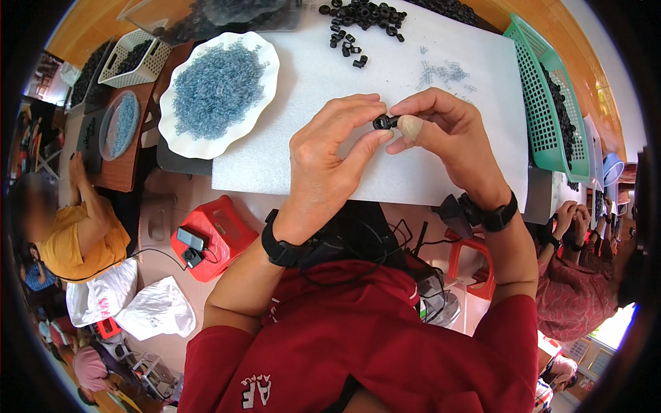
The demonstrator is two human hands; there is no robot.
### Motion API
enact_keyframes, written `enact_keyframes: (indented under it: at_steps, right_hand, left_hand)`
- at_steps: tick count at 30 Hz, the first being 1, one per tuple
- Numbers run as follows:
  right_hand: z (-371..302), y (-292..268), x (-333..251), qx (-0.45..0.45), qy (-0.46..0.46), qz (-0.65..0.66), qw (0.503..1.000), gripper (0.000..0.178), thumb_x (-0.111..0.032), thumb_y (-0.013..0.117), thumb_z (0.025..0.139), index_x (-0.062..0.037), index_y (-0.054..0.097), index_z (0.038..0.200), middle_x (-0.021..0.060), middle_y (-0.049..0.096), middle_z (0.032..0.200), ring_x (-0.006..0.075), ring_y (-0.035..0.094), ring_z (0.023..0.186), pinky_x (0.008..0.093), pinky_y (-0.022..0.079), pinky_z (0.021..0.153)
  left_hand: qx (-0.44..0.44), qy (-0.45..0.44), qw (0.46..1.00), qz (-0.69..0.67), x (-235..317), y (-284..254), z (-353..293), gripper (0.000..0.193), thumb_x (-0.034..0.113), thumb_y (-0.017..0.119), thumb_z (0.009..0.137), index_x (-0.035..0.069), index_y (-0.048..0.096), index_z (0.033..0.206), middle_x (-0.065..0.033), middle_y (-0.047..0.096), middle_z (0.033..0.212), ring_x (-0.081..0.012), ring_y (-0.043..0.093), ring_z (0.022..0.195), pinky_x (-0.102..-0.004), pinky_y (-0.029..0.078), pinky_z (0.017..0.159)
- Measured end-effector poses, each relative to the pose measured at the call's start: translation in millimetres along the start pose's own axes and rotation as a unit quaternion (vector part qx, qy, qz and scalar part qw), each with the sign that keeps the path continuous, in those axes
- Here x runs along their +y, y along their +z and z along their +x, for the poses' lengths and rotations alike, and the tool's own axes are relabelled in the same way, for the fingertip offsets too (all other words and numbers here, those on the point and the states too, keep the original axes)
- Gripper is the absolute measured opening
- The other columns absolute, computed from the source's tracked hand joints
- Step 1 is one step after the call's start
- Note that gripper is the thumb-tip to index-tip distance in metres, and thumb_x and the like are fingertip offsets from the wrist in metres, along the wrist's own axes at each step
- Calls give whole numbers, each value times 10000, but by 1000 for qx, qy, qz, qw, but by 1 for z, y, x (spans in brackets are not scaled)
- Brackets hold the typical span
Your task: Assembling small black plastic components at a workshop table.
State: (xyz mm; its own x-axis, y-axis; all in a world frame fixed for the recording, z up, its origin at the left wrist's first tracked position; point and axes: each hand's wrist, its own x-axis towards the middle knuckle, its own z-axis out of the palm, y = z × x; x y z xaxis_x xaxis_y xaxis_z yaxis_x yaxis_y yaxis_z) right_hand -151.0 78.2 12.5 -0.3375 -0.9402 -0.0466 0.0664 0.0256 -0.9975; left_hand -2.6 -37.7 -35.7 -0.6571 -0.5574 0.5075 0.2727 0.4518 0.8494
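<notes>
Over the white work sheet (261,172), my left hand (334,141) and my right hand (447,131) meet at a small black plastic piece (383,122), rounded with a hole in its end. My left thumb and fingertips pinch its left side. The thumb and forefinger of my right hand close on its other end; a tan wrap covers that thumb's tip. Whatever else the right fingertips may hold is hidden. Beyond my hands lies a pile of similar black pieces (368,15). Tiny clear bluish pieces, like little springs, are scattered (446,72) behind my right hand.
A scalloped white plate (165,124) heaped with bluish pieces stands at left. Behind it is a clear bin (289,20); at right, a green basket (547,141) holds black parts. Below are a red stool (224,237) and cables (406,237). Other people sit on both sides.
</notes>
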Motion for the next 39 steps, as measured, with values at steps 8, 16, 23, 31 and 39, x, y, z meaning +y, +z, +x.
enact_keyframes:
  at_steps: [8, 16, 23, 31, 39]
  right_hand:
    - [0, 1, 2, 1, 7, 25, 1000, 193, -36, 652, 872, 28, 635, 1053, 94, 658, 987, 147, 643, 883, 275, 557, 783]
    - [-1, -2, 3, 9, -20, 0, 1000, 185, -58, 653, 884, 30, 631, 1045, 95, 659, 987, 144, 644, 878, 275, 563, 773]
    - [-1, 0, 2, 8, -18, -5, 1000, 193, -79, 677, 874, 21, 638, 1035, 94, 663, 983, 138, 645, 871, 265, 560, 767]
    - [1, -6, 0, -14, 0, -38, 999, 211, -115, 688, 873, 15, 643, 1032, 92, 665, 985, 132, 646, 877, 259, 561, 758]
    - [8, -21, 10, -115, 132, 144, 974, 277, -195, 687, 879, -11, 625, 1076, 35, 595, 906, 105, 584, 795, 353, 608, 738]
  left_hand:
    - [-3, -11, 1000, -24, -3, 1, -1, 287, -47, 673, 807, -4, 665, 1090, -161, 633, 1152, -229, 604, 1100, -318, 474, 948]
    - [-5, -26, 999, -41, -2, 2, -1, 285, -59, 664, 816, -7, 660, 1096, -161, 622, 1165, -229, 591, 1120, -329, 462, 985]
    - [-11, -26, 999, -33, -2, 1, -1, 287, -60, 661, 819, -3, 660, 1100, -161, 618, 1172, -228, 588, 1126, -329, 461, 987]
    - [-13, -11, 1000, -12, -1, 0, 0, 287, -44, 672, 808, 3, 666, 1091, -159, 640, 1139, -240, 602, 1106, -329, 476, 936]
    - [-29, 42, 999, 1, 0, 0, 1, 277, -46, 681, 782, 1, 671, 1054, -157, 662, 1099, -292, 620, 1087, -353, 485, 918]
